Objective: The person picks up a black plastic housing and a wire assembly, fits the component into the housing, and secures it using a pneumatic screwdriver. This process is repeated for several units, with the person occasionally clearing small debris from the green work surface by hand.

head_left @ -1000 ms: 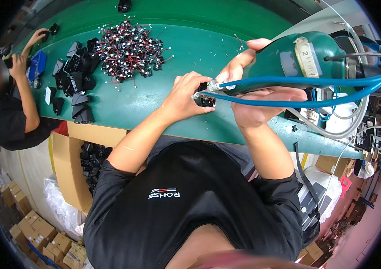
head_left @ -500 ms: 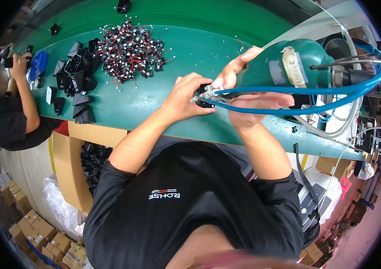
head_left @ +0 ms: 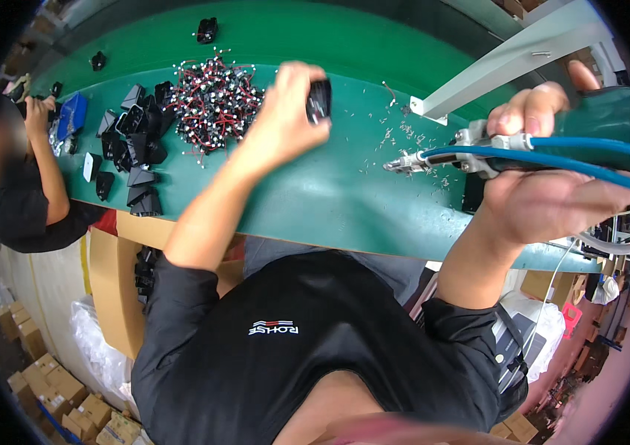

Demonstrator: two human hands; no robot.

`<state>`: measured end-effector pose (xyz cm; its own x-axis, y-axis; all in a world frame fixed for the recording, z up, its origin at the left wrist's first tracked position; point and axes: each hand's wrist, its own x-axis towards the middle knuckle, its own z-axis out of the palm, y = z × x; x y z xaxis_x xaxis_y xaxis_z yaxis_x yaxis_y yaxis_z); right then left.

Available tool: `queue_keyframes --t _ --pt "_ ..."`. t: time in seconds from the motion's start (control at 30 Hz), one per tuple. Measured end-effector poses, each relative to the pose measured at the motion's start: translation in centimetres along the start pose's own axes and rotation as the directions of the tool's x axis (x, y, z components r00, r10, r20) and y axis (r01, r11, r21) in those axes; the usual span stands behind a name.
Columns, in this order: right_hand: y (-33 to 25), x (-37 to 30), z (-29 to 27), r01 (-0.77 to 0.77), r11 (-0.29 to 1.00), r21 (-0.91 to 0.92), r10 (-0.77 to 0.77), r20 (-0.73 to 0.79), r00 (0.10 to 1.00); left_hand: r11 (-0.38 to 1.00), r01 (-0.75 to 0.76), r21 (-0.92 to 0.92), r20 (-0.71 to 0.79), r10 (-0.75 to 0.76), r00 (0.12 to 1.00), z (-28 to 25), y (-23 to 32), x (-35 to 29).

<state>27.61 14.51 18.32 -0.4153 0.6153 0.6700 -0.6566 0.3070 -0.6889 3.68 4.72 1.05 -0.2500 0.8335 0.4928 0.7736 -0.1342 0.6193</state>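
Note:
My left hand, a little smeared by motion, grips a small black plastic housing above the middle of the green table. Over at the right, my right hand is wrapped round a green power screwdriver with blue air hoses. The metal nose of the screwdriver points left, well apart from the housing. Left of my left hand lies a heap of small black parts with red and black wires. Several larger black housings are piled beyond it.
Tiny silvery bits lie scattered under the screwdriver's nose. A pale metal bracket rises at the back right. At far left a co-worker's arm reaches by a blue bin. An open cardboard box stands below the table edge.
My hands have parted. The left has moved up and left with the black housing. The right has drawn the screwdriver to the right, off the housing.

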Motion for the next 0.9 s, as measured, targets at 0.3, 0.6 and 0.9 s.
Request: queue_keyframes --t 0.3,0.6,0.9 --pt "3.8 -3.7 1.0 -0.140 0.955 -0.262 0.042 -0.349 0.936 0.544 0.191 0.817 0.155 -0.526 0.836 -1.6 -10.5 9.4" --pt "18.2 -15.4 4.6 0.372 0.303 -0.877 0.234 0.447 0.863 0.983 0.078 0.167 -0.306 -0.023 0.952 -9.9 2.0 -5.7" --pt "25.8 -13.1 0.9 0.214 -0.066 -0.975 0.511 0.152 0.846 0.940 0.317 -0.126 -0.335 -0.341 0.878 -10.7 3.8 -15.1"
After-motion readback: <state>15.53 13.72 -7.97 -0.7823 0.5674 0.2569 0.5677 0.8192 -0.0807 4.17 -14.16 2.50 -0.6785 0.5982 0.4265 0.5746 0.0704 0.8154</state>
